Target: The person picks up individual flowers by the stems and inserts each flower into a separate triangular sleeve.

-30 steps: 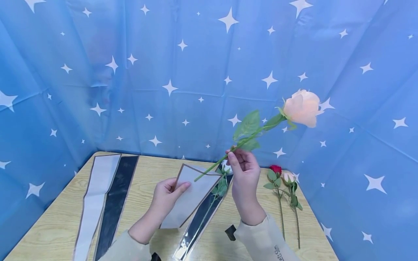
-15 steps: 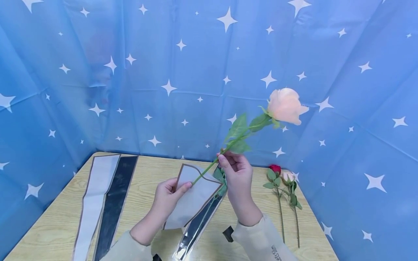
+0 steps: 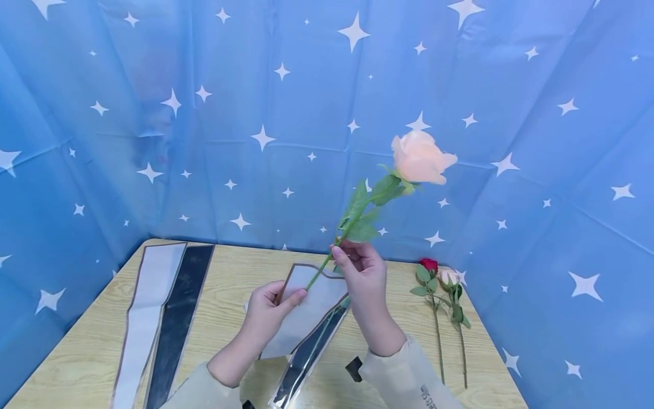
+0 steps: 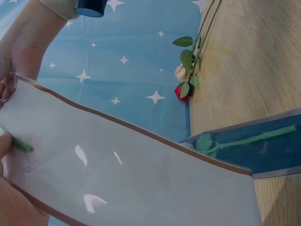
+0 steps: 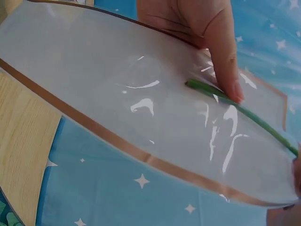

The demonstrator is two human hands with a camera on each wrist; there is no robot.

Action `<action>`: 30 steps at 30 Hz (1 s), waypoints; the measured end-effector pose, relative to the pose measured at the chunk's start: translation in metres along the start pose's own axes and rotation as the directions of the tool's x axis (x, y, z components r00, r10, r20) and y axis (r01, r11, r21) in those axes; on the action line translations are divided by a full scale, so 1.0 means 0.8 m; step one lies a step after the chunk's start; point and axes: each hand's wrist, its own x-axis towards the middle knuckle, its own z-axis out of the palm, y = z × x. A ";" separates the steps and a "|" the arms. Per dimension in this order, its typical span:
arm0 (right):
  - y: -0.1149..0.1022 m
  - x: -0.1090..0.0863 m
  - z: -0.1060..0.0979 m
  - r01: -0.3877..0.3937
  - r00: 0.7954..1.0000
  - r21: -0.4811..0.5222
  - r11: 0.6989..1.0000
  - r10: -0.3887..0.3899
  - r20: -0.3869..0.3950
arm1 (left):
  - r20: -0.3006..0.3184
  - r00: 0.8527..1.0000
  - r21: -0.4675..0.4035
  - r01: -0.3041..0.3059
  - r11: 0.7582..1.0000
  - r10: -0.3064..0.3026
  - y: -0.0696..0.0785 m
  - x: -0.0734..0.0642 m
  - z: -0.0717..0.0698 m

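An off-white left sleeve (image 3: 204,391) and a matching right sleeve (image 3: 403,372) are showing; dark lettering (image 3: 427,396) is running along the right one, while a black piece (image 3: 353,369) is jutting beside each cuff (image 3: 388,349).

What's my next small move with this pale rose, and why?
I'd probably slide the pale rose further along the held sleeve with the right hand: its stem reaches only just past the thumb of the left hand, short of the sleeve's other end.

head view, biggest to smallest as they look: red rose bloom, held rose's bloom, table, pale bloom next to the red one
1. Table
2. Held rose's bloom
3. Red rose bloom and pale bloom beside it: too alike to rank.
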 end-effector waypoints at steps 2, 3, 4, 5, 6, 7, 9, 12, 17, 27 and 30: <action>0.001 0.000 0.001 -0.004 1.000 -0.017 1.000 0.004 0.010 | 0.012 1.000 0.001 0.002 1.000 -0.002 0.000 -0.001 0.000; 0.001 0.000 0.001 -0.006 1.000 -0.020 1.000 0.006 0.014 | 0.020 1.000 -0.003 0.004 1.000 -0.004 0.000 -0.001 0.001; 0.001 0.000 0.001 -0.007 1.000 -0.025 1.000 0.007 0.016 | 0.029 1.000 -0.009 0.006 1.000 -0.006 -0.001 -0.001 0.001; 0.001 -0.001 0.001 -0.006 1.000 -0.026 1.000 0.006 0.017 | 0.037 0.999 -0.012 0.006 1.000 -0.006 -0.002 -0.001 0.001; 0.001 -0.001 0.001 -0.004 1.000 -0.029 1.000 0.004 0.019 | 0.046 0.999 -0.015 0.004 1.000 -0.003 -0.002 -0.002 0.002; 0.002 -0.001 0.000 -0.001 1.000 -0.031 1.000 0.001 0.021 | 0.055 0.998 -0.019 -0.001 1.000 0.002 -0.003 -0.002 0.002; 0.003 -0.001 0.000 0.003 1.000 -0.034 0.999 -0.002 0.030 | 0.072 0.997 -0.020 -0.010 1.000 0.012 -0.005 -0.002 0.003; 0.004 -0.001 0.000 0.011 0.998 -0.034 0.999 -0.009 0.062 | 0.079 0.996 -0.021 -0.030 0.999 0.032 -0.006 -0.003 0.004; 0.002 -0.001 -0.002 0.024 0.995 -0.038 0.999 -0.020 0.099 | 0.026 0.999 -0.007 -0.024 1.000 0.024 -0.008 -0.004 0.004; -0.002 0.004 -0.001 -0.034 0.996 0.012 0.999 0.033 0.081 | -0.015 1.000 -0.012 0.007 1.000 -0.008 -0.008 -0.002 0.003; -0.003 0.004 0.000 -0.067 0.992 0.007 0.998 0.066 0.105 | -0.033 0.999 -0.007 0.015 1.000 -0.015 -0.007 -0.002 0.002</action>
